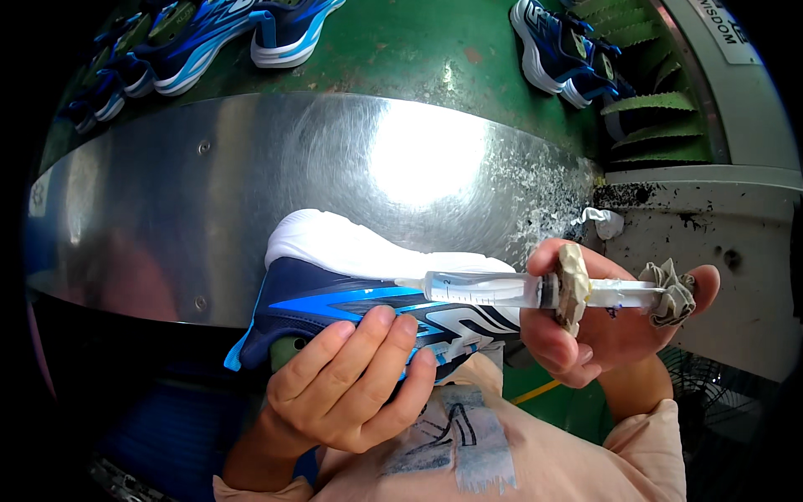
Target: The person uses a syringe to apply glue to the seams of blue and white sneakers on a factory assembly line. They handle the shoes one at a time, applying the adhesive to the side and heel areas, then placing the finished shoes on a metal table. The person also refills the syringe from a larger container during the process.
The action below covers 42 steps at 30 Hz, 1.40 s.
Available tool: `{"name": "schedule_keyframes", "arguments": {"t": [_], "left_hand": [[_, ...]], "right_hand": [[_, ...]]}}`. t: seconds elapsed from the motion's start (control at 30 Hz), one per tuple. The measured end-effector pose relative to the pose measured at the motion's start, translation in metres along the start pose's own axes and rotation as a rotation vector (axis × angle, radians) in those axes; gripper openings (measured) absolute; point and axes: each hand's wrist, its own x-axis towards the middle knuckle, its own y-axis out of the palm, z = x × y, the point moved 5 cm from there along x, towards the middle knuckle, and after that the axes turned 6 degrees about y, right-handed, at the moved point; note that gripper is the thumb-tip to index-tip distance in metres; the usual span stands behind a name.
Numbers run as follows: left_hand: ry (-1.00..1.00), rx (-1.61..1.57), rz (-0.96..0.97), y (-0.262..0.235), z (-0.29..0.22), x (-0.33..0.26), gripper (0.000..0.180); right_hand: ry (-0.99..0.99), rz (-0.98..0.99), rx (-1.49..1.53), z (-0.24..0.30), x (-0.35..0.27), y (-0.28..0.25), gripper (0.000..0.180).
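Observation:
My left hand (351, 381) grips a navy and blue sports shoe (335, 289) from below, its white sole turned up and away from me. My right hand (598, 322) holds a clear plastic syringe (493, 289) crusted with dried glue at the finger flange, thumb end wrapped in a glue-caked rag. The syringe lies level, its tip touching the seam where the white sole meets the upper. The shoe hangs above the near edge of a shiny steel table (167, 201).
Several blue shoes (209, 33) stand on a green conveyor (401, 50) behind the table, another pair (569, 54) at the back right. A grey machine surface (711, 243) spattered with glue lies to the right, with a crumpled white scrap (606, 222) on it. A fan sits low right.

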Motion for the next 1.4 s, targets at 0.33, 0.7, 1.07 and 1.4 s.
{"name": "schedule_keyframes", "arguments": {"t": [0.33, 0.7, 1.07, 1.4], "left_hand": [[0.007, 0.019, 0.052, 0.002, -0.003, -0.005, 0.018], [0.007, 0.088, 0.02, 0.007, -0.009, -0.02, 0.016], [-0.009, 0.118, 0.037, 0.006, -0.008, -0.007, 0.017], [0.049, 0.076, 0.152, 0.009, -0.002, 0.027, 0.048]], "right_hand": [[0.023, 0.05, -0.235, 0.001, 0.002, -0.025, 0.136], [0.51, -0.758, -0.555, 0.013, -0.045, -0.002, 0.129], [-0.141, -0.23, -0.224, -0.013, -0.117, -0.055, 0.134], [-0.052, -0.561, -0.282, -0.022, -0.127, -0.07, 0.12]]}}
